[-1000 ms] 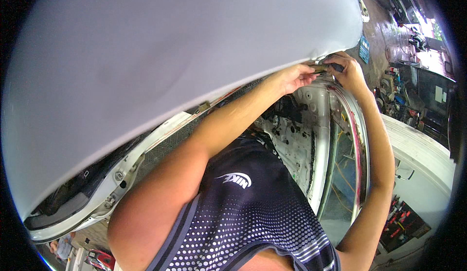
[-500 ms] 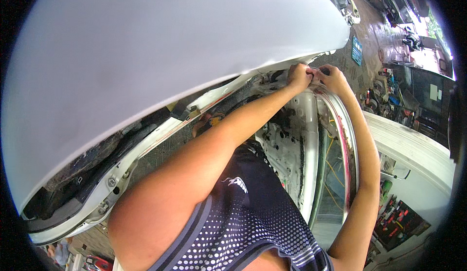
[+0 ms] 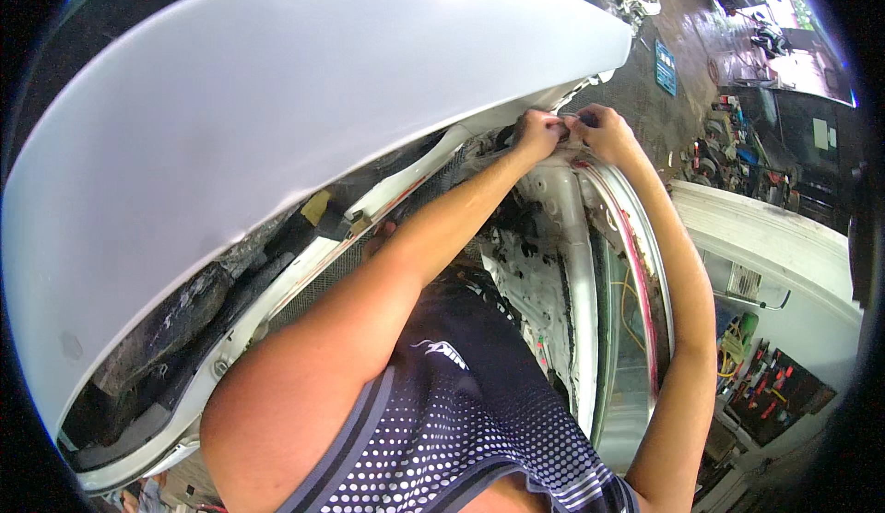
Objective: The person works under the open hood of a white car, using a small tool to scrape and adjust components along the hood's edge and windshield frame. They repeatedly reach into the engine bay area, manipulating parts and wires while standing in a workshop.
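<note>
Left to right: the grey panel (image 3: pixel 304 98); the left hand (image 3: pixel 536 135), fingers now curled where they reached forward a second ago, its grip unclear; a small dark part (image 3: pixel 563 131), mostly hidden between the hands; the right hand (image 3: pixel 604 133), apparently pinching it; the car frame (image 3: pixel 645 259). Closer hands suggest finer work.

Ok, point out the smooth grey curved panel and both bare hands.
Smooth grey curved panel (image 3: pixel 304 112): head view, broad middle.
Bare left hand (image 3: pixel 537 136): head view, middle of hand.
Bare right hand (image 3: pixel 606 133): head view, middle of hand.
</note>
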Available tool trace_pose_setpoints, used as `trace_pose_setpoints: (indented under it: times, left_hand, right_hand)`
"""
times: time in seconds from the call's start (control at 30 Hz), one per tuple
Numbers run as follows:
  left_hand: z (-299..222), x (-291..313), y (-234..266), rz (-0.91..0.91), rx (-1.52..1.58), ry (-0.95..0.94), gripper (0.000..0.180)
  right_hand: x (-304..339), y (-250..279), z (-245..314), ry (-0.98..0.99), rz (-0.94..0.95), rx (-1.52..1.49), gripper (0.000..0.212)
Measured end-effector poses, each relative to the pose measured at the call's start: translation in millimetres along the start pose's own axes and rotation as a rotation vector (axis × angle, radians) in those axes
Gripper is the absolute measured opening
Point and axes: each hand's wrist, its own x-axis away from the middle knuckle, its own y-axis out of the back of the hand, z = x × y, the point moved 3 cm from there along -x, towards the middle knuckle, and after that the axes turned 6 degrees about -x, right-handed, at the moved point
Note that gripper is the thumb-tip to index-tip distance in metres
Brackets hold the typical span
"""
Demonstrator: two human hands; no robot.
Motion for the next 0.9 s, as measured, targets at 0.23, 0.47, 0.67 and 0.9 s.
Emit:
trace_pose_setpoints:
  times: [0.23,0.47,0.67,0.9]
  left_hand:
    - [-17.0,5.4,2.6,-0.105,0.068,-0.170,0.018]
    - [-16.3,-5.4,10.6,0.017,-0.111,-0.207,0.017]
    - [-15.9,-8.7,15.1,0.088,-0.081,-0.025,0.017]
    - [3.0,-18.3,14.0,0.079,-0.019,-0.107,0.016]
  right_hand:
    - [5.0,0.5,12.9,0.033,-0.020,0.170,0.041]
    - [7.3,0.0,20.1,0.118,-0.081,0.263,0.036]
    - [7.1,-1.2,24.1,0.089,-0.059,0.216,0.031]
    - [6.0,-5.6,32.9,0.117,-0.082,0.189,0.043]
